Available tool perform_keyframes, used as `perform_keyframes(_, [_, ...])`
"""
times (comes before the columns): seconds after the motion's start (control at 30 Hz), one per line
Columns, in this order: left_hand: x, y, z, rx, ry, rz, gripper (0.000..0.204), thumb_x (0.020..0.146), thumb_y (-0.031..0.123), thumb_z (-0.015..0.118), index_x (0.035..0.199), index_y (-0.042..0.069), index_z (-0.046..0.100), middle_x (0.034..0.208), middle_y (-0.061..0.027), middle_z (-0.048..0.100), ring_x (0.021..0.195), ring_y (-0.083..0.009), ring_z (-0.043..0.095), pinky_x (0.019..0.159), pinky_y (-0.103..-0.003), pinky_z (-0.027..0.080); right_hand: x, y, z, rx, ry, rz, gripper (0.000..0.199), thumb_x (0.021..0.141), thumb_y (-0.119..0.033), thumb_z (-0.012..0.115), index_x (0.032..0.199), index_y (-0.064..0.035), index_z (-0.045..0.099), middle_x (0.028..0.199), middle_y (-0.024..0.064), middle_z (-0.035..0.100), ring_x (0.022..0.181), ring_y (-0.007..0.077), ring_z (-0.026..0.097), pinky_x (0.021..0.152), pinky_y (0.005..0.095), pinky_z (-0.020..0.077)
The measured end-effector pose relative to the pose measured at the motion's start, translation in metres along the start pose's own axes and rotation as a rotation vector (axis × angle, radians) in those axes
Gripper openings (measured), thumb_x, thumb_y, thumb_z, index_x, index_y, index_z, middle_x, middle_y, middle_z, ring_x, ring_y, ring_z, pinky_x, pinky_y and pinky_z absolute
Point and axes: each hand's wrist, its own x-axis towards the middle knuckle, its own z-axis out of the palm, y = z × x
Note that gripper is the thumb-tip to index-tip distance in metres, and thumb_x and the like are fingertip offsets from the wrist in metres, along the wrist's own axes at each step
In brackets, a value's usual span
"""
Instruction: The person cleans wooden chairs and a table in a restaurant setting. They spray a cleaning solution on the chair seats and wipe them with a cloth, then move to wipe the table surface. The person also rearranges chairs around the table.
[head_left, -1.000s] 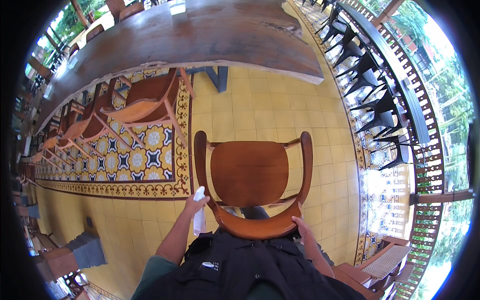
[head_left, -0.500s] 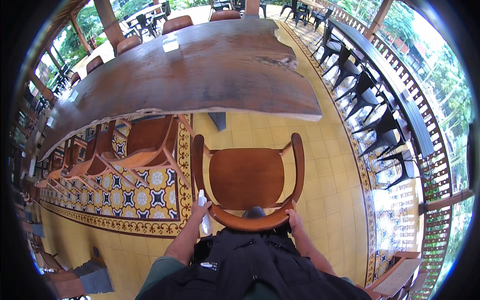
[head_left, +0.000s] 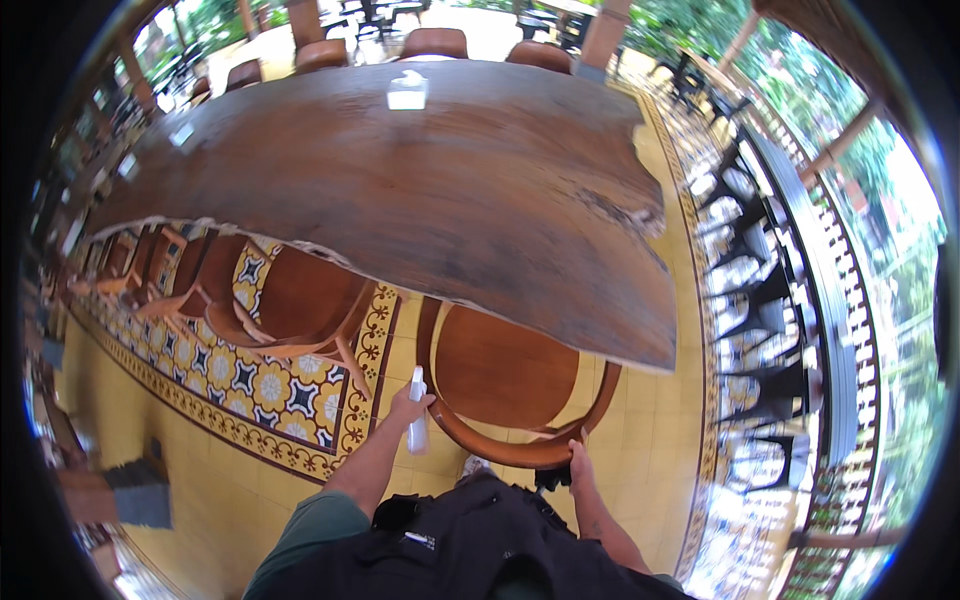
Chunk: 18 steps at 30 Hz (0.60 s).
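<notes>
At the near edge of the big wooden desk (head_left: 420, 200), right of centre: one brown chair (head_left: 508, 372), its curved back rail toward the person, the far part of its seat hidden beneath the desk's wavy edge.

Left hand (head_left: 408, 408) at the chair's left side. Fingers closed round an upright white object (head_left: 417, 415) (perhaps a spray bottle; too blurred to be sure), the hand just beside the rail; whether the fingertips also press on the wood, cannot tell.

Right hand (head_left: 581, 468) at the right part of the back rail. Fingers closed on the rim, thumb side up; the undersides out of sight.

A shoe (head_left: 476, 466) shows just below the rail, between the hands. Black clothing (head_left: 460, 540) fills the bottom, a green sleeve (head_left: 325, 525) on the left arm.

To the left, more brown seats (head_left: 312, 292) in a row, partly under the same desk, over patterned tiles (head_left: 270, 390). Plain yellow floor (head_left: 640, 430) around the chair's right side. On the desk, toward the far side, a small white box (head_left: 407, 95); brown backrests (head_left: 434, 43) line that far edge. Far right, black chairs (head_left: 755, 300) in a line near a railing (head_left: 850, 330), rather smeared.
</notes>
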Motion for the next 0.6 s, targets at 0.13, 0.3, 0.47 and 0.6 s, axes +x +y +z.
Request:
perform_keyframes(0.13, [-0.031, -0.016, -0.035, -0.219, -0.029, 0.145, 0.042, 0.082, 0.024, 0.081, 0.117, 0.008, 0.066, 0.095, -0.0051, 0.07, 0.088, -0.0164, 0.068, 0.082, -0.035, 0.056, -0.032, -0.01, 0.006, 0.036, -0.173, 0.014, 0.072, 0.103, -0.064, 0.039, 0.158, -0.0169, 0.034, 0.148, 0.0113, 0.053, 0.129, 0.028, 0.057, 0.105, 0.038, 0.0474])
perform_keyframes(0.3, [-0.093, -0.11, -0.136, -0.027, 0.051, 0.18, 0.052, 0.08, 0.031, 0.08, 0.125, 0.01, 0.063, 0.103, -0.0104, 0.071, 0.101, -0.025, 0.07, 0.09, -0.038, 0.054, -0.117, -0.001, 0.039, 0.042, -0.198, 0.073, 0.062, 0.101, -0.052, 0.044, 0.143, -0.0055, 0.046, 0.134, 0.011, 0.058, 0.113, 0.0283, 0.061, 0.097, 0.0395, 0.0478])
perform_keyframes(0.47, [-0.18, -0.285, -0.262, 0.16, 0.33, -0.233, 0.079, 0.073, 0.043, 0.083, 0.14, 0.011, 0.055, 0.128, -0.0178, 0.066, 0.118, -0.0376, 0.063, 0.101, -0.046, 0.05, -0.154, 0.044, 0.144, -0.496, -0.289, 0.12, 0.054, 0.091, -0.044, 0.061, 0.124, -0.0019, 0.058, 0.113, 0.0096, 0.064, 0.095, 0.0256, 0.064, 0.084, 0.038, 0.0494])
perform_keyframes(0.6, [-0.271, -0.42, -0.378, 0.153, 0.518, -0.475, 0.082, 0.071, 0.037, 0.083, 0.141, 0.006, 0.052, 0.13, -0.0234, 0.063, 0.12, -0.04, 0.062, 0.102, -0.046, 0.051, -0.165, 0.09, 0.243, -0.881, -0.396, 0.05, 0.048, 0.082, -0.038, 0.075, 0.109, 0.001, 0.068, 0.096, 0.0085, 0.069, 0.081, 0.0234, 0.066, 0.073, 0.0368, 0.0506])
